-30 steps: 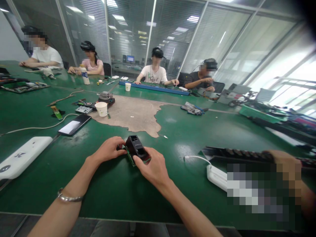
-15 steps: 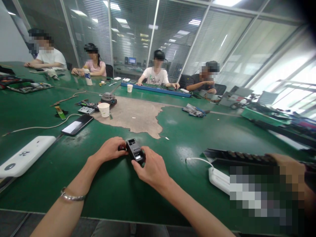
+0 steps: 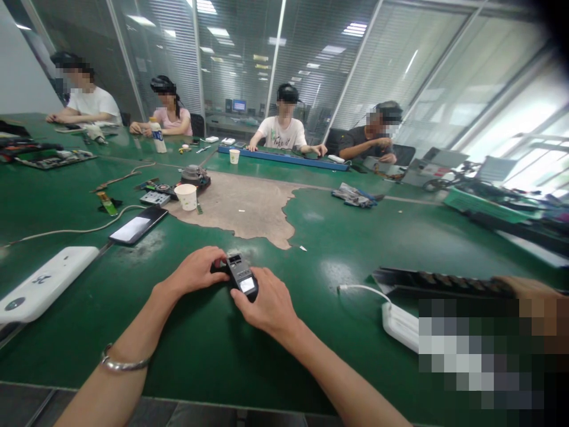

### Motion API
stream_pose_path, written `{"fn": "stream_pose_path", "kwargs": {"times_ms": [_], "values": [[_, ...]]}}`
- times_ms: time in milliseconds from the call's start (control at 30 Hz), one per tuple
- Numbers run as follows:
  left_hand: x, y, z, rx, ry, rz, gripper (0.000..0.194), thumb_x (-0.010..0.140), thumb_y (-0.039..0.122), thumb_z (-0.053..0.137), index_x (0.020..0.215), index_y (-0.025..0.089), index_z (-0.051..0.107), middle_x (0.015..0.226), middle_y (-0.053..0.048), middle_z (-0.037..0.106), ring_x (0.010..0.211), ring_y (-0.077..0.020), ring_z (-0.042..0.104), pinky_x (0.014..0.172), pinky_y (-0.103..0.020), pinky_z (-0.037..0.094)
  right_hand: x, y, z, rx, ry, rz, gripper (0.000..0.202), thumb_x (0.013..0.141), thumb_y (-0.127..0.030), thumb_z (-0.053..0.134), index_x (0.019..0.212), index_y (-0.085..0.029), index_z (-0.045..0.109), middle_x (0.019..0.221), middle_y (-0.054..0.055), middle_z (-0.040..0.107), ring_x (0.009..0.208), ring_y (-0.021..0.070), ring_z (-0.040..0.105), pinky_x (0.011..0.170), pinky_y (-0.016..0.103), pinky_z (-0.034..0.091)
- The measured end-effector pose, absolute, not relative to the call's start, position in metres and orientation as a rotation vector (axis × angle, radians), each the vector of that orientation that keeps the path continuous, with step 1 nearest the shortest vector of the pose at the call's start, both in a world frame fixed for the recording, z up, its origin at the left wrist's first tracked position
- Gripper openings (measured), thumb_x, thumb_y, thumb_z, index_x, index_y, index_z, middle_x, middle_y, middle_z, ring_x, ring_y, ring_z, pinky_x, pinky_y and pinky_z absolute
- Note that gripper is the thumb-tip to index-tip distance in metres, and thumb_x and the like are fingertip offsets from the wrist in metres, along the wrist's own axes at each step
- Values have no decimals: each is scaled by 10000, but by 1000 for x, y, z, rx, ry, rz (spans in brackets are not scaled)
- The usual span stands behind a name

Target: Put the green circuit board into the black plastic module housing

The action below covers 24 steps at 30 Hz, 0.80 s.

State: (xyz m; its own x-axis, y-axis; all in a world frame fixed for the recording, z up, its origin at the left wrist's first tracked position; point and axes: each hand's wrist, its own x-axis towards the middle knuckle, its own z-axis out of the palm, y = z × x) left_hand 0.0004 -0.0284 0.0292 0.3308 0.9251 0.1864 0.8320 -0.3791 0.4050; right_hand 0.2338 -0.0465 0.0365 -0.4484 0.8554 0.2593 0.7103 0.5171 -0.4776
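Observation:
A small black and grey boxy device (image 3: 241, 274) is held just above the green table, tilted, with slots and a bright, reflecting rectangle on its upper face. My right hand (image 3: 270, 301) grips its lower right end, thumb on the near side and fingers behind. At its upper left side, my left hand (image 3: 195, 274) pinches with thumb and fingertips; a dark part shows between them, and I cannot tell whether it is separate from the device. A metal bangle (image 3: 127, 363) circles my left wrist.
On the left lie a phone (image 3: 138, 225) and a white power bank (image 3: 48, 281). Ahead are a paper cup (image 3: 186, 197), dismantled parts (image 3: 155, 197) and gloves (image 3: 354, 195). A white device with a cable (image 3: 398, 326) is at right, near another person's hand (image 3: 540, 302). Several people sit opposite.
The device has tipped slightly, so its rectangle now shines brighter. Both hands keep their hold. The view has shifted a little, and the person at the far right has leaned slightly.

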Motion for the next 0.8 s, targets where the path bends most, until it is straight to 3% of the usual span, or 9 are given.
{"fn": "stream_pose_path", "kwargs": {"times_ms": [100, 333, 633, 800], "values": [[1, -28, 30, 2363, 1621, 572, 310, 827, 482, 664, 971, 213, 606, 883, -22, 604, 819, -191, 547, 718, -297, 404, 234, -49, 33, -1281, -2281, 426, 463, 791, -546, 651, 1100, -209, 573, 1000, 74, 622, 902, 237, 615, 804, 354, 487], [2, -28, 30, 2355, 1644, 608, 344, 834, 510, 654, 997, 211, 604, 874, -18, 602, 795, -178, 546, 701, -286, 397, 234, -52, 39, -1287, -2179, 434, 311, 814, -402, 624, 1051, -204, 581, 973, 63, 615, 858, 207, 605, 778, 326, 490], [4, -28, 27, 2325, 1629, 625, 345, 823, 506, 670, 998, 213, 617, 856, -10, 608, 782, -173, 553, 687, -281, 395, 258, -36, 66, -1202, -2025, 353, 332, 813, -327, 589, 1115, -192, 586, 1017, 76, 651, 928, 226, 610, 821, 328, 464], [3, -25, 22, 2323, 1639, 601, 356, 833, 504, 659, 1039, 215, 626, 854, -12, 606, 784, -175, 557, 694, -284, 402, 278, -15, 65, -1507, -2106, 320, 229, 814, -361, 570, 959, -189, 611, 903, 79, 680, 844, 246, 646, 724, 329, 441]]}}
